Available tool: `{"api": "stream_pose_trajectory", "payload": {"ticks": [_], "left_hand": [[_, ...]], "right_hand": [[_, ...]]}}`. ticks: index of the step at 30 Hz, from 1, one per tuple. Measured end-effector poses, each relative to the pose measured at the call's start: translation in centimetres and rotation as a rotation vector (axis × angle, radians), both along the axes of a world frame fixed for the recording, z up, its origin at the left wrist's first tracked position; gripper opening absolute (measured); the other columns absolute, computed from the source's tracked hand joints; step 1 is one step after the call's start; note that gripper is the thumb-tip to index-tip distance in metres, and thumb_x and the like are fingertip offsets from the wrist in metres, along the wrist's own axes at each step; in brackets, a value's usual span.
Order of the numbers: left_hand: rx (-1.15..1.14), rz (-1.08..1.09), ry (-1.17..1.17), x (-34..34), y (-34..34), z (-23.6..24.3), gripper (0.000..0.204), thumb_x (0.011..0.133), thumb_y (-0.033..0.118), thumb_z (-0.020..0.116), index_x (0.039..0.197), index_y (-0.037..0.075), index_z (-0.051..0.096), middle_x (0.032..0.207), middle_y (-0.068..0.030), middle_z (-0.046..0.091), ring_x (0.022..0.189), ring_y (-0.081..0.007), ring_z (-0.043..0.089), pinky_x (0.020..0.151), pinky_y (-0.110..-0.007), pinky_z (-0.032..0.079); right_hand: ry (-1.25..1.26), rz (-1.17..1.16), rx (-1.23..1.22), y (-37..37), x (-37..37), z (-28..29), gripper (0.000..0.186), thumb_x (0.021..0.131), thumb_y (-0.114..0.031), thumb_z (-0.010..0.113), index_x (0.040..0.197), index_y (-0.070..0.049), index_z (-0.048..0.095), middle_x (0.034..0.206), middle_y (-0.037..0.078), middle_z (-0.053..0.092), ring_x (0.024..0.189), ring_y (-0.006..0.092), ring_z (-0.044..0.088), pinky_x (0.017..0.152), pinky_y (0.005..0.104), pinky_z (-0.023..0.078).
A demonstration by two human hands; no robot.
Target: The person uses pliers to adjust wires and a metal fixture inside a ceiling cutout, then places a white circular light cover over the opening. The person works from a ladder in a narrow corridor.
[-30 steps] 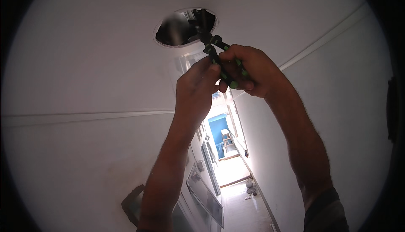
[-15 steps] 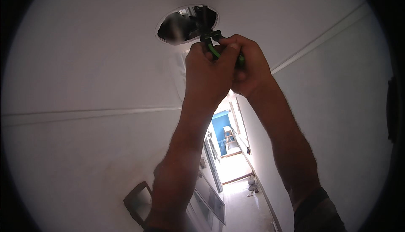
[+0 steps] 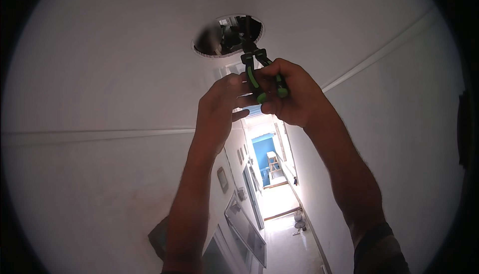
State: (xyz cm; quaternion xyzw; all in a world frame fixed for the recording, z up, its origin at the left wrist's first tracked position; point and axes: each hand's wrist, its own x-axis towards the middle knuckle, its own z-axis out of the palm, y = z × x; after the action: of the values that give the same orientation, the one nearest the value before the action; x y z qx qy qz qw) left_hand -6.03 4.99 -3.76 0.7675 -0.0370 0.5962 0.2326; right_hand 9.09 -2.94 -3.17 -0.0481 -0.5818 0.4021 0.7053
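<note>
Both my arms reach up toward a round hole (image 3: 228,39) cut in the white ceiling. My right hand (image 3: 299,92) is closed around a pair of pliers (image 3: 253,78) with black and green handles. The handles are spread apart, and the dark jaws point up at the rim of the hole. On the left, my left hand (image 3: 214,107) has its fingers apart, their tips reaching toward the near handle. Whether those fingertips touch the handle I cannot tell. Inside the hole are dark shapes and a lighter strip, too dim to make out.
Pale walls flank a corridor below. A framed panel (image 3: 245,230) leans out on its left side. Down the far end a stepladder (image 3: 272,162) stands by a blue wall (image 3: 263,149). Small items (image 3: 299,221) lie on the floor by the right wall.
My left hand has come off the pliers, moving left and down with its fingers loosened. The pliers' handles now show fully and stand further apart. The view has shifted slightly.
</note>
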Motion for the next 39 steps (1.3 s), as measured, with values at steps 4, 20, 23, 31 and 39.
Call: {"api": "stream_pose_trajectory", "payload": {"ticks": [4, 20, 23, 31, 39], "left_hand": [[-0.035, 0.059, -0.021, -0.8, 0.8, -0.1, 0.071, 0.104, 0.055, 0.047, 0.142, -0.005, 0.050, 0.118, -0.0211, 0.068, 0.105, -0.0299, 0.070, 0.094, -0.044, 0.056], [0.333, 0.176, -0.128, 2.0, -0.5, -5.5, 0.041, 0.095, 0.008, 0.068, 0.134, -0.002, 0.058, 0.098, -0.0129, 0.074, 0.088, -0.0185, 0.074, 0.078, -0.031, 0.061], [0.393, 0.199, -0.162, 2.0, -0.6, -5.8, 0.039, 0.092, 0.006, 0.068, 0.129, -0.001, 0.059, 0.097, -0.0127, 0.073, 0.087, -0.0198, 0.075, 0.078, -0.032, 0.061], [0.478, 0.185, -0.270, 1.0, 2.5, -6.1, 0.040, 0.089, -0.002, 0.063, 0.129, 0.000, 0.059, 0.099, -0.0135, 0.073, 0.088, -0.0204, 0.075, 0.079, -0.033, 0.062], [0.375, 0.107, -0.209, 2.0, 2.8, -5.2, 0.046, 0.089, 0.000, 0.065, 0.134, 0.000, 0.057, 0.102, -0.0136, 0.068, 0.082, -0.0179, 0.072, 0.073, -0.030, 0.061]], "right_hand": [[-0.133, 0.011, 0.069, 0.7, 0.5, 0.2, 0.021, 0.091, -0.019, 0.059, 0.091, 0.002, 0.062, 0.078, 0.011, 0.065, 0.055, 0.0147, 0.058, 0.035, 0.0201, 0.039], [-0.459, -0.563, -0.047, -0.7, 2.2, 0.2, 0.020, 0.094, -0.017, 0.065, 0.092, 0.002, 0.063, 0.056, 0.003, 0.048, 0.041, 0.0141, 0.045, 0.038, 0.0320, 0.036], [-0.453, -0.543, -0.027, -0.6, 2.2, -0.3, 0.025, 0.093, -0.017, 0.062, 0.105, 0.005, 0.062, 0.061, 0.008, 0.058, 0.045, 0.0183, 0.056, 0.039, 0.0331, 0.047], [-0.448, -0.359, 0.023, -1.2, 0.7, -1.2, 0.045, 0.093, -0.014, 0.056, 0.127, 0.016, 0.051, 0.091, 0.031, 0.072, 0.064, 0.0347, 0.074, 0.054, 0.0409, 0.065], [-0.409, -0.583, -0.060, 0.1, 1.3, 0.6, 0.035, 0.100, -0.028, 0.058, 0.111, 0.005, 0.063, 0.089, 0.017, 0.072, 0.075, 0.0253, 0.073, 0.055, 0.0349, 0.059]]}}
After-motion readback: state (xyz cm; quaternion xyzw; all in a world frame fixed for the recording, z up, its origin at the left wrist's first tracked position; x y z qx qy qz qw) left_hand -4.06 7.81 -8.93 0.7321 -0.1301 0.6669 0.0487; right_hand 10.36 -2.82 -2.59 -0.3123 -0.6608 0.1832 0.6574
